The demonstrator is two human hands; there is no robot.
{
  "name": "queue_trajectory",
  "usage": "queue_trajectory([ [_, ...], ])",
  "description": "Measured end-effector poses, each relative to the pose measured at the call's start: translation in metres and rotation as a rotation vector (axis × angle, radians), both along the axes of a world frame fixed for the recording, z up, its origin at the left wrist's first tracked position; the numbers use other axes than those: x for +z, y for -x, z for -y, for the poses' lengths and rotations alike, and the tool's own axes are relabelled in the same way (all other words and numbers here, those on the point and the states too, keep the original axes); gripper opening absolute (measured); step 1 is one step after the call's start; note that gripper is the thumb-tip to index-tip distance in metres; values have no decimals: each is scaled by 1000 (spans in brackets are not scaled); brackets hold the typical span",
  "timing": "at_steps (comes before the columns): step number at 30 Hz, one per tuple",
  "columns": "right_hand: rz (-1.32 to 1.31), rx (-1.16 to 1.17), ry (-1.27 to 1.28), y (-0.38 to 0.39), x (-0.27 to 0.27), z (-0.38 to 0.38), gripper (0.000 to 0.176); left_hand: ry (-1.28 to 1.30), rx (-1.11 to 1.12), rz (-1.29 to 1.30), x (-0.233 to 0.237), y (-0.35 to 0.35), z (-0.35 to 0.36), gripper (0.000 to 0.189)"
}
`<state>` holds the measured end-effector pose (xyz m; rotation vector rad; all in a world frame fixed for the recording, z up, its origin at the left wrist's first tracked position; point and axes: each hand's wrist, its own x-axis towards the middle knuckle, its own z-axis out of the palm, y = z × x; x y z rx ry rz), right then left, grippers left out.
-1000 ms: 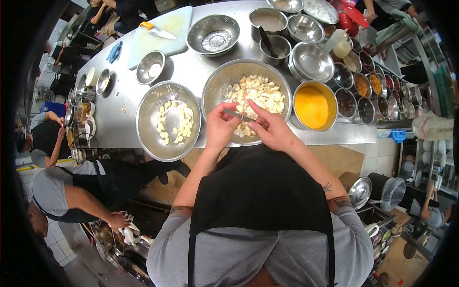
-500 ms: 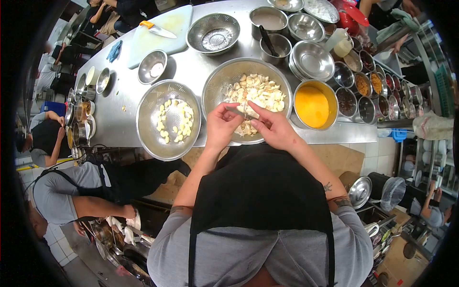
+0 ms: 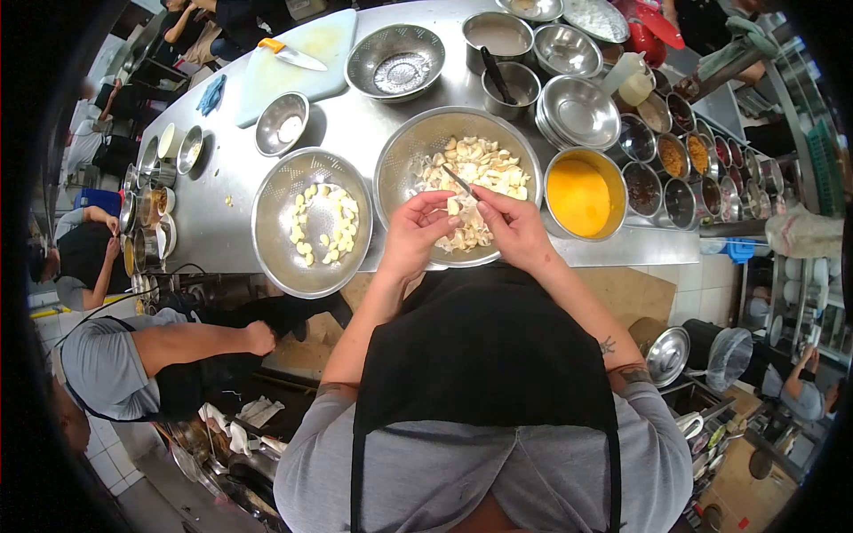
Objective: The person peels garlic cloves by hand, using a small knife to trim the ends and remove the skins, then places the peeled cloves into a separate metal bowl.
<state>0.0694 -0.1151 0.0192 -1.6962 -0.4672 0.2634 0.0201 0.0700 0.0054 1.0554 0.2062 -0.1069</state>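
Over a perforated steel bowl (image 3: 398, 147) of unpeeled garlic cloves (image 3: 484, 169), my two hands are close together. Pinched in the fingertips of my left hand (image 3: 412, 233) is a garlic clove (image 3: 454, 206). My right hand (image 3: 514, 229) grips a small knife (image 3: 458, 180), its blade angled up and left across the garlic; its handle is hidden by my fingers. Papery skin hangs just below the fingers. To the left, a second perforated bowl (image 3: 275, 253) holds peeled garlic cloves (image 3: 339, 242) scattered along its bottom.
Right of the garlic stands a pot of orange-yellow liquid (image 3: 579, 197). Stacked steel bowls (image 3: 582, 111) and several ingredient containers are beyond it. An orange-handled knife (image 3: 293, 55) lies on a white cutting board (image 3: 258, 89). A co-worker (image 3: 115, 364) is at the lower left.
The knife blade has swung from between my hands to pointing up and left. My hands have parted slightly, showing the clove. The co-worker's arm at lower left has risen.
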Motion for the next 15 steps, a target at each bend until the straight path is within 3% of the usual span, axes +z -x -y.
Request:
queue_trajectory([
  [8,-26,38,-4,-1,3,3,29,370,-29,-87,4,1,-4,35],
  [15,-92,2,99,-2,-2,4,32,224,71,14,-10,1,-6,32],
])
